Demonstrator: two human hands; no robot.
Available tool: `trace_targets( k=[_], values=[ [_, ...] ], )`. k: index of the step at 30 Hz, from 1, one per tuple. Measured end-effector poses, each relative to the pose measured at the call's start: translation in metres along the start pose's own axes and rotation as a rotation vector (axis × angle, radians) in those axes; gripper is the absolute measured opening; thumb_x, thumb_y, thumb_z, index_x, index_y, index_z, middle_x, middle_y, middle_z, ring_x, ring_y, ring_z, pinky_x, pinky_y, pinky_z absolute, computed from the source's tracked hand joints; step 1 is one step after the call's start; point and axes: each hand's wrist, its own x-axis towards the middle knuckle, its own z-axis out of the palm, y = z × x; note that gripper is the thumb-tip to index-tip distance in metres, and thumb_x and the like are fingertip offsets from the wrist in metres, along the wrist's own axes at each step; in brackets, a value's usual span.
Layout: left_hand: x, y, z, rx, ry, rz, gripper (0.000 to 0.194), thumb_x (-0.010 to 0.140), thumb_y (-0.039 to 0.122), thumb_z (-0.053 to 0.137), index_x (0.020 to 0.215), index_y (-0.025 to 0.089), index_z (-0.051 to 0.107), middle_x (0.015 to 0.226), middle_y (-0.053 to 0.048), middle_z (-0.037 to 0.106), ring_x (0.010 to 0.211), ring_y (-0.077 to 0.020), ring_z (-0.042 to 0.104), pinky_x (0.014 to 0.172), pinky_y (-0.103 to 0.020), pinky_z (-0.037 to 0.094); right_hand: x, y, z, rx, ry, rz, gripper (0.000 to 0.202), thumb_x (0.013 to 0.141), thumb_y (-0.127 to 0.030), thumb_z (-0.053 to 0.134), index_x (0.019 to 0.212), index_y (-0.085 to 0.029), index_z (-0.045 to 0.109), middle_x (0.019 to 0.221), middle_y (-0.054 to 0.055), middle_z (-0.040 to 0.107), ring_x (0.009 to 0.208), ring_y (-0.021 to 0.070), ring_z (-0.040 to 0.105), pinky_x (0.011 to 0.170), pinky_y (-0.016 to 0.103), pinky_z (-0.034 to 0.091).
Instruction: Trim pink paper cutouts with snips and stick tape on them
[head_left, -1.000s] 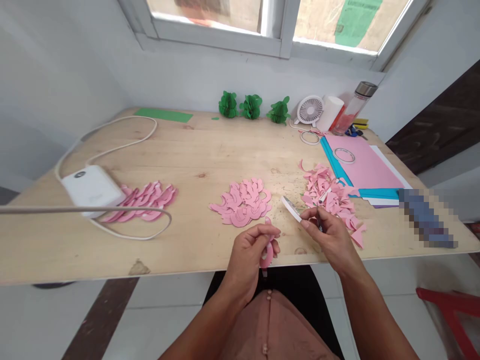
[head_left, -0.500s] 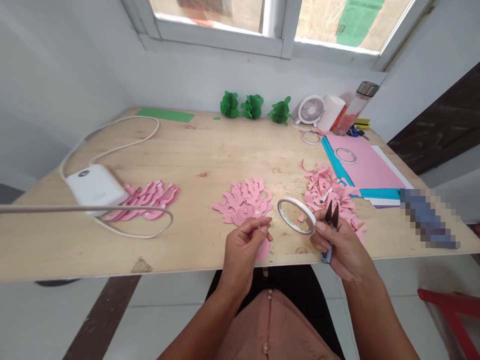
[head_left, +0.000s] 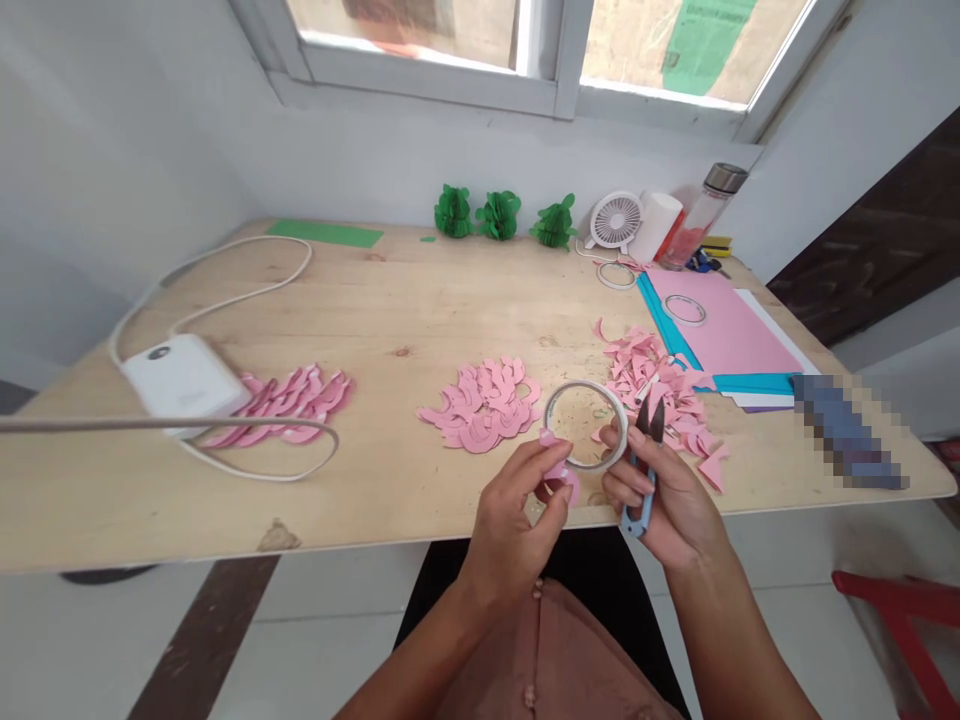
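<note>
My left hand (head_left: pixel 510 525) pinches a curved pink paper cutout (head_left: pixel 571 487) between thumb and fingers, just left of the tape. In my right hand (head_left: pixel 679 505) are a narrow roll of white double-sided tape (head_left: pixel 582 384) and blue-handled thread snips (head_left: pixel 637 510). The roll stands tilted between both hands, its ring facing me. The snips lie against the right palm, dark blades pointing up and away. Behind the left hand lies a pile of wavy pink cutouts (head_left: pixel 480 405). Pink paper scraps (head_left: pixel 656 370) are heaped beyond the right hand.
More pink cutouts (head_left: pixel 300 405) lie at left beside a white power bank (head_left: pixel 184 380) with a looping cable. Green paper figures (head_left: pixel 498 215), a small fan (head_left: pixel 616 220) and a bottle (head_left: pixel 697 225) line the wall. Paper sheets (head_left: pixel 750 335) are stacked at right, another tape roll on top.
My left hand has moved right, up to the tape roll, and the pink cutout in it now shows. The roll has turned to face me more, and the snips have shifted slightly left.
</note>
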Motion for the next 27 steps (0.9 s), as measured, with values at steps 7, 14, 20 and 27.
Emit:
trace_targets(
  k=[7, 14, 20, 27],
  values=[
    [0.004, -0.012, -0.001, 0.156, -0.043, 0.139, 0.031, 0.082, 0.013, 0.053, 0.111, 0.020, 0.062, 0.112, -0.010, 0.063, 0.098, -0.0186, 0.062, 0.077, -0.029, 0.055, -0.001, -0.004, 0.002, 0.097, 0.001, 0.142, 0.022, 0.065, -0.022, 0.078, 0.077, -0.015, 0.062, 0.054, -0.007, 0.051, 0.038, 0.0006, 0.020, 0.034, 0.012, 0.028],
    [0.011, -0.012, -0.003, 0.139, -0.108, 0.146, 0.026, 0.081, 0.012, 0.052, 0.103, 0.019, 0.065, 0.102, -0.010, 0.066, 0.091, -0.0182, 0.064, 0.077, -0.029, 0.053, 0.004, -0.004, 0.000, -0.009, -0.021, 0.110, 0.023, 0.067, -0.031, 0.076, 0.074, -0.014, 0.062, 0.043, -0.011, 0.034, 0.039, 0.0023, 0.012, 0.035, 0.013, 0.027],
    [0.013, -0.002, -0.002, 0.065, -0.046, 0.065, 0.018, 0.076, 0.010, 0.057, 0.086, 0.019, 0.069, 0.081, -0.005, 0.066, 0.070, -0.0138, 0.061, 0.065, -0.024, 0.049, 0.007, 0.001, 0.001, -0.123, -0.036, -0.088, 0.015, 0.073, -0.027, 0.069, 0.078, -0.016, 0.060, 0.057, -0.006, 0.048, 0.040, 0.0017, 0.015, 0.035, 0.016, 0.018],
    [0.014, 0.008, 0.004, -0.041, 0.066, -0.044, 0.018, 0.075, 0.011, 0.059, 0.088, 0.018, 0.070, 0.076, -0.003, 0.066, 0.067, -0.0127, 0.059, 0.062, -0.023, 0.048, -0.006, 0.020, 0.001, -0.428, -0.014, -0.235, 0.028, 0.073, -0.031, 0.070, 0.097, -0.020, 0.061, 0.059, -0.006, 0.048, 0.041, 0.0035, 0.023, 0.038, 0.019, 0.017]
  ],
)
